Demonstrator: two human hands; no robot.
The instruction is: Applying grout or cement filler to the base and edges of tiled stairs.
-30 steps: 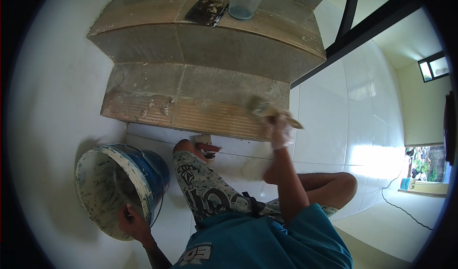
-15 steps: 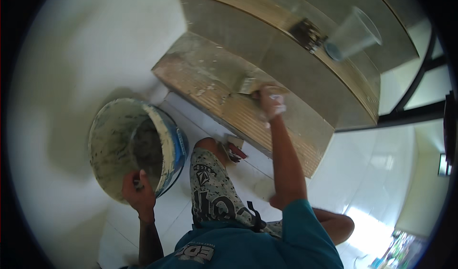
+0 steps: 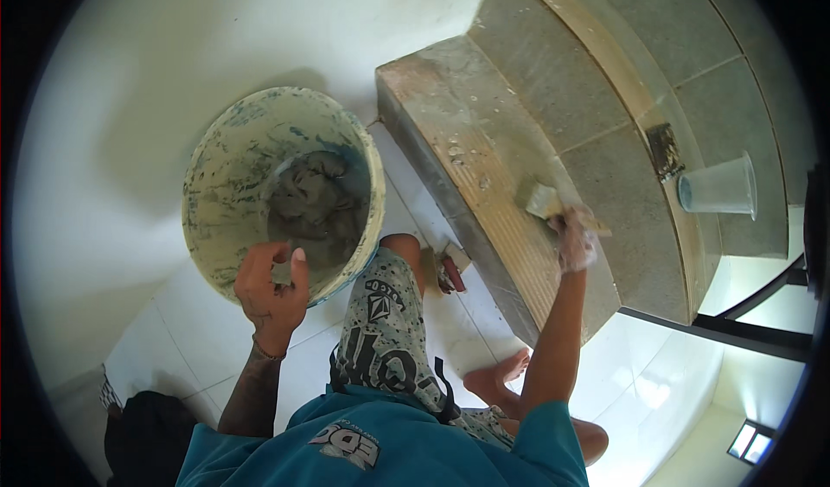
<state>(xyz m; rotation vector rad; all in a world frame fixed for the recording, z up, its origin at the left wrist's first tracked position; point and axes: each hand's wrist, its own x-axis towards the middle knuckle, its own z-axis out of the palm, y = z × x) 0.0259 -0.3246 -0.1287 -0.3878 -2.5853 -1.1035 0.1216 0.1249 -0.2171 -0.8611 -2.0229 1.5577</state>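
Observation:
My left hand [image 3: 272, 288] is over the near rim of a large paint-streaked bucket [image 3: 216, 189], its fingers bent with the thumb apart, nothing visible in it. Wet grey material [image 3: 311, 202] lies in the bucket's bottom. My right hand [image 3: 574, 243], with a whitish translucent covering, grips a wide paintbrush [image 3: 543, 200] whose bristles rest on the lowest stair step [image 3: 488, 189], which has a ribbed edge and crusty flecks. On the step above, a dark blotched flat piece [image 3: 664, 150] sits beside a clear plastic cup [image 3: 718, 189].
A white wall [image 3: 130, 72] borders the bucket and stairs. A small block with a red-handled tool [image 3: 451, 275] lies by my left leg. Dark fabric [image 3: 147, 439] lies at lower left on the tiled floor [image 3: 181, 331]. A black metal frame [image 3: 752, 336] runs beside the stairs.
The view has turned, so the stairs appear further right and the bucket's contents show fully. My right hand has drawn the brush along the lowest step. My left hand appears higher in view.

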